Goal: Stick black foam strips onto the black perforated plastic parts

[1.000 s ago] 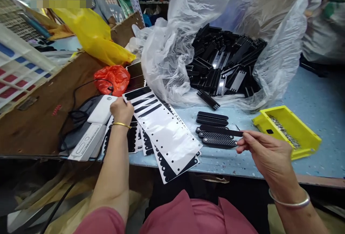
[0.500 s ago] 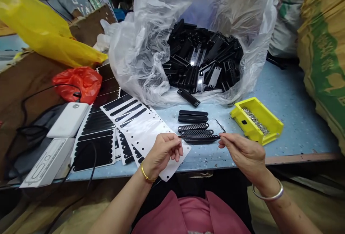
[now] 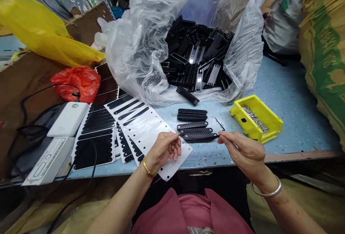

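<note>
My left hand [image 3: 164,151] is closed, thumb and forefinger pinching one end of a thin black adhesive strip [image 3: 199,141]. My right hand [image 3: 244,151] pinches the strip's other end. The strip runs sideways between them, low at the nearest black textured piece [image 3: 199,136]; I cannot tell whether it touches that piece. Beyond lie two more textured pieces [image 3: 192,125] and a pair of smooth black pieces [image 3: 192,111]. A small black hex key [image 3: 219,124] rests near my right fingertips. Under my left hand lies a white backing sheet [image 3: 151,133] with several black strips left on it.
A clear plastic bag [image 3: 134,61] full of black parts [image 3: 199,54] stands behind. At right is a yellow bin [image 3: 269,119] of small metal pieces. More strip sheets [image 3: 94,147], a white power bank [image 3: 67,119] and a red bag [image 3: 78,83] are at left. Other people's arms show behind.
The view has shifted slightly, and the bag's right side has folded inward. Another person's arm shows more at the upper right. Both my hands stay nearly in place with the strip.
</note>
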`<state>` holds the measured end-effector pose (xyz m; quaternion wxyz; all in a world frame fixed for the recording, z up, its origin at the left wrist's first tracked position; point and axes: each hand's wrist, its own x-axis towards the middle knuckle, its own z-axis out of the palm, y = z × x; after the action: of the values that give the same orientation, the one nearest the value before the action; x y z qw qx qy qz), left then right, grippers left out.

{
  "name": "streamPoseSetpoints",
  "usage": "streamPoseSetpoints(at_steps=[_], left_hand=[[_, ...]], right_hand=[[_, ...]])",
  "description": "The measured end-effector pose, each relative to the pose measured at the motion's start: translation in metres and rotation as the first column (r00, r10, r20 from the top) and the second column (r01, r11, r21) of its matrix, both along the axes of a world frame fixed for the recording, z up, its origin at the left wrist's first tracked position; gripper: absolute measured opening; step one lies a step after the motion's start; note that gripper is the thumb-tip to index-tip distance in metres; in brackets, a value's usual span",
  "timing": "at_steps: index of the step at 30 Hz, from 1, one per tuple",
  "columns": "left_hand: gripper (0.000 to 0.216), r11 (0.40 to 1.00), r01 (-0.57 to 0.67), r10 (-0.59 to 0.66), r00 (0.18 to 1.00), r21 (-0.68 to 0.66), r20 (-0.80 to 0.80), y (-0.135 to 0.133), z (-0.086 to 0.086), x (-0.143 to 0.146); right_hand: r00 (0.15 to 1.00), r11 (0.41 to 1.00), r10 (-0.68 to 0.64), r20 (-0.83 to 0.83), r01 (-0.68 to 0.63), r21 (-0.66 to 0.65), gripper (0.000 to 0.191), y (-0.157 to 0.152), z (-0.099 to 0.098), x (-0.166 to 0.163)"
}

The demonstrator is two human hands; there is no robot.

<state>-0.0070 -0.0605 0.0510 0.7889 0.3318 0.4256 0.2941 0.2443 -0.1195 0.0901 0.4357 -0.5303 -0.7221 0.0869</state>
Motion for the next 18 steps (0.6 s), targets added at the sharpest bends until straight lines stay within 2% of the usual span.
streamPoseSetpoints(at_steps=[5,9,12,15,16,18], left_hand=[[0.028,0.998,-0.016,0.023,0.995,-0.068,0.1,0.001,-0.001,-0.003],[0.028,0.999,-0.038,0.041,0.995,-0.028,0.087,0.003,-0.002,-0.005],[0.029,0.998,-0.055,0.054,0.998,0.026,0.032,0.003,-0.001,-0.007],[0.031,0.988,-0.115,0.118,0.993,0.098,-0.019,0.005,0.0,-0.009],[0.032,0.982,-0.142,0.147,0.989,0.122,-0.032,0.006,0.0,-0.01],[0.033,0.97,-0.18,0.19,0.98,0.164,-0.049,0.01,0.001,-0.011]], right_hand=[[0.996,0.999,0.052,0.069,-0.052,0.008,0.023,-0.001,0.003,-0.003],[0.991,0.994,0.103,0.083,-0.104,0.01,0.021,-0.004,0.002,-0.003],[0.996,0.995,0.081,0.04,-0.078,-0.066,0.016,-0.006,-0.003,0.0],[0.987,0.967,-0.048,-0.154,0.007,-0.255,0.021,-0.004,-0.012,0.007],[0.959,0.944,-0.115,-0.259,0.024,-0.329,0.025,-0.003,-0.016,0.009],[0.851,0.895,-0.251,-0.461,0.024,-0.445,0.031,0.001,-0.022,0.013]])
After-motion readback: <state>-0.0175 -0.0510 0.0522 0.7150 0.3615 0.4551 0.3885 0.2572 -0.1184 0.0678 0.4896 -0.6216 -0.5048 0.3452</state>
